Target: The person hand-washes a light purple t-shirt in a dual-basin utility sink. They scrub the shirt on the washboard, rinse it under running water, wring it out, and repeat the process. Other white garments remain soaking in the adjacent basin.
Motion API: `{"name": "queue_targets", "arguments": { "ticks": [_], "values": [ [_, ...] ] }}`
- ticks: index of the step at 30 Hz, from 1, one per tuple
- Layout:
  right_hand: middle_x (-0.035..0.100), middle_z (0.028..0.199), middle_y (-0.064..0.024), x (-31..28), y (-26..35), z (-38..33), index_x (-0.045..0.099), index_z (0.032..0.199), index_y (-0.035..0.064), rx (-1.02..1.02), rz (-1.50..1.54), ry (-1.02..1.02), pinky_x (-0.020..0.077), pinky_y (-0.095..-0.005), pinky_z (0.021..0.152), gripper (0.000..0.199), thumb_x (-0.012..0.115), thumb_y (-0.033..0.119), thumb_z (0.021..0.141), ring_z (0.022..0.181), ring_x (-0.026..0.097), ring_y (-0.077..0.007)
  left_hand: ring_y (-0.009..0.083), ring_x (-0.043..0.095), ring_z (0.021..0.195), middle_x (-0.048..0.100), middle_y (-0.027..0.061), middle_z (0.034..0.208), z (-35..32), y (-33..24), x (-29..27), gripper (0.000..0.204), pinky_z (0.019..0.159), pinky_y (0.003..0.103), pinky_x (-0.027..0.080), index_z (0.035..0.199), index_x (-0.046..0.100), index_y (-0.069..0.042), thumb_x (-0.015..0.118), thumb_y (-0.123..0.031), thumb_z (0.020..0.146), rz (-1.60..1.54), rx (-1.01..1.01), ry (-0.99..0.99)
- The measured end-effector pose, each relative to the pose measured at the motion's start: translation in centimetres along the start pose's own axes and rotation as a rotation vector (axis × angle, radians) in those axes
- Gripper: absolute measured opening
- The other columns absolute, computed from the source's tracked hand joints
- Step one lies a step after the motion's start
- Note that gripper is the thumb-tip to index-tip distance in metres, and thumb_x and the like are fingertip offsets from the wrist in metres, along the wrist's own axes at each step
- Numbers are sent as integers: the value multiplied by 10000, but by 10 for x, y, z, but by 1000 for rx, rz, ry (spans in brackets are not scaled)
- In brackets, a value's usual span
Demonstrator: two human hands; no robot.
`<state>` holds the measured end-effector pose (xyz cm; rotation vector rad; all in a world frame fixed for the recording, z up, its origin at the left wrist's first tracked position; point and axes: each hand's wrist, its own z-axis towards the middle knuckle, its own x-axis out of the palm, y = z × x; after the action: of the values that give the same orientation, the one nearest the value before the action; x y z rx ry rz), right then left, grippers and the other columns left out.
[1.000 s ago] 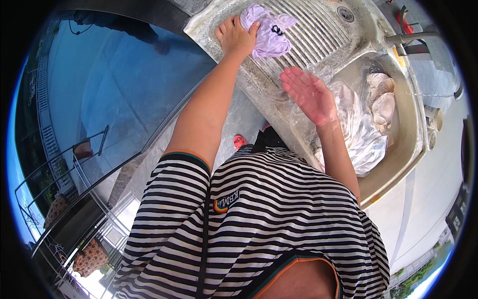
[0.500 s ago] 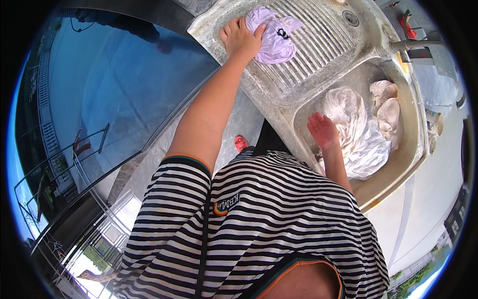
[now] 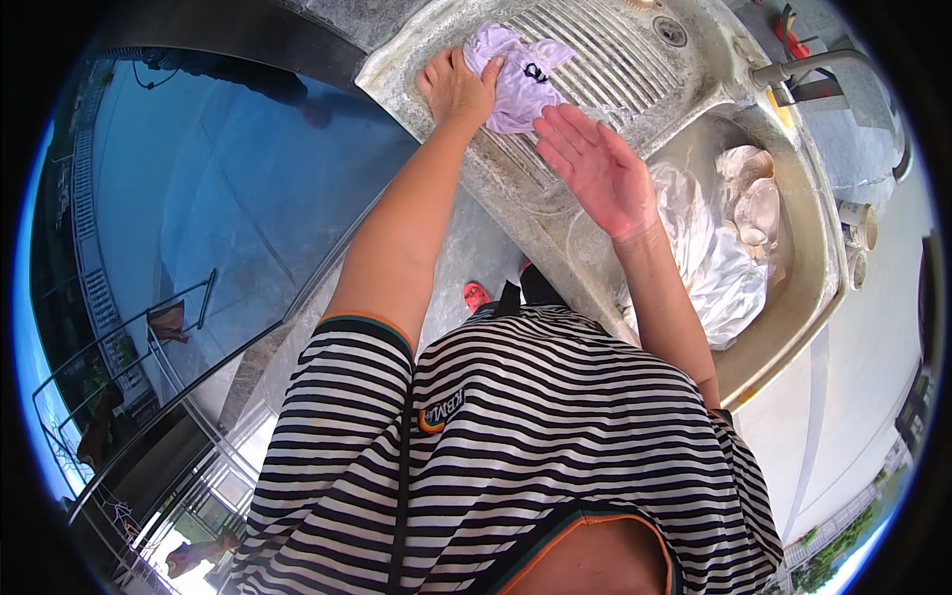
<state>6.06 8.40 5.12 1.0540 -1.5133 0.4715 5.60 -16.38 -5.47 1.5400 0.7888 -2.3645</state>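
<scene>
A wet lilac cloth garment [image 3: 516,84] with a small dark print lies bunched on the ridged washboard [image 3: 605,59] of a stone sink. My left hand [image 3: 461,91] presses on its left edge, thumb on the cloth and fingers bent against the board; the palm's underside is hidden. To the right of the garment, my right hand [image 3: 595,177] hovers open, palm up and wet, with its fingers stretched out and nothing in it. A glassy splash of water shows just beyond its fingertips. Beneath and beside that wrist, white wet laundry [image 3: 724,288] lies in the basin.
Pale pink padded cups [image 3: 751,203] lie in the far part of the basin [image 3: 818,268]. A metal tap [image 3: 808,64] reaches in at the right. The drain [image 3: 670,32] is at the board's far end. Left of the sink stands a large blue reflective panel [image 3: 248,178].
My right hand has risen from over the basin laundry toward the washboard, close to the lilac garment. My left hand stays on the garment. The whole view has shifted slightly.
</scene>
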Motion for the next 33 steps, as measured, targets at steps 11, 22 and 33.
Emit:
{"name": "queue_targets", "arguments": {
  "ticks": [11,22,33],
  "values": [
    [677,1126,-76,-126,-14,-67,618,1126,47,-226,-377,-780,493,-315,841,196,545,164,987,987,626,-182,324,363,1326,452,168,1381,-1,5,6,873,1139,475,139,1442,399,1,541,-665,895,-85,-3,80],
    [686,954,-117,-248,-41,-92,614,893,47,-67,354,-584,519,-395,875,214,502,202,989,926,645,-252,436,222,1451,326,245,1516,-121,-13,-92,909,1182,559,147,1520,283,-21,638,-563,883,-233,433,324],
    [682,1141,-132,9,20,40,613,1261,-36,-140,-789,-222,490,-298,958,335,582,133,974,1084,633,-180,333,408,1341,484,145,1406,-50,-55,-47,500,1104,488,297,1239,624,-58,697,-379,861,-88,762,196]
  ]
}}
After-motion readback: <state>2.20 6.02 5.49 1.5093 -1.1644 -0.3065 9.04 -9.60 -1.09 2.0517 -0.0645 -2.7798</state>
